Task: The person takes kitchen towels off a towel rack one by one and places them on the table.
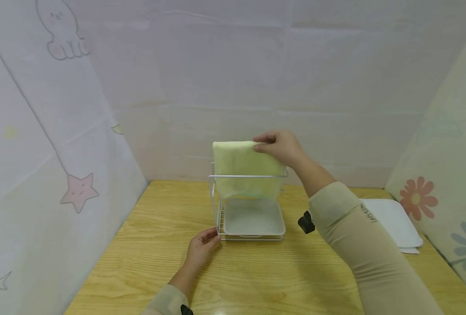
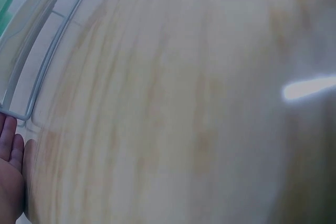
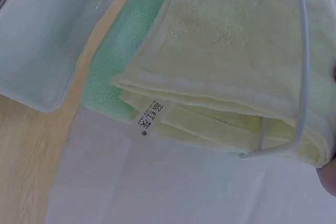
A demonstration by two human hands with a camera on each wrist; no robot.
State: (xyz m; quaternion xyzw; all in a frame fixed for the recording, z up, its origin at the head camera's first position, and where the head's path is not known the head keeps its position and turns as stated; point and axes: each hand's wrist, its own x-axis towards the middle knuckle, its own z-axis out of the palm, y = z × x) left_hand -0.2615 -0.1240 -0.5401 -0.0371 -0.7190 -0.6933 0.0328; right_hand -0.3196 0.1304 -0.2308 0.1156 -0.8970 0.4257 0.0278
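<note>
Where the pale wooden tabletop (image 1: 150,262) runs out to both sides of the white wire rack (image 1: 237,176), bare surface lies left of it and in front. Its back edge meets a pale fabric backdrop (image 1: 217,65), just behind the rack. At the far right, near the table's edge, lies a flat white rounded-corner item (image 1: 392,221), partly covered by the beige right sleeve (image 1: 347,236).

Within the rack's upper part is a folded pale-yellow terry towel (image 1: 241,159), a wire crossing its front, above an off-white shallow tray (image 1: 254,217). A mint-green terry towel (image 3: 113,72) is largely hidden behind it; the printing on the white tag (image 3: 152,118) is small.

The right hand (image 1: 282,146), arm stretched forward, pinches the yellow towel's top edge between thumb and fingers. The left hand (image 1: 201,247) lies low, fingers touching the rack's front left corner; its fingertips are partly hidden, so whether they grip cannot be told.
</note>
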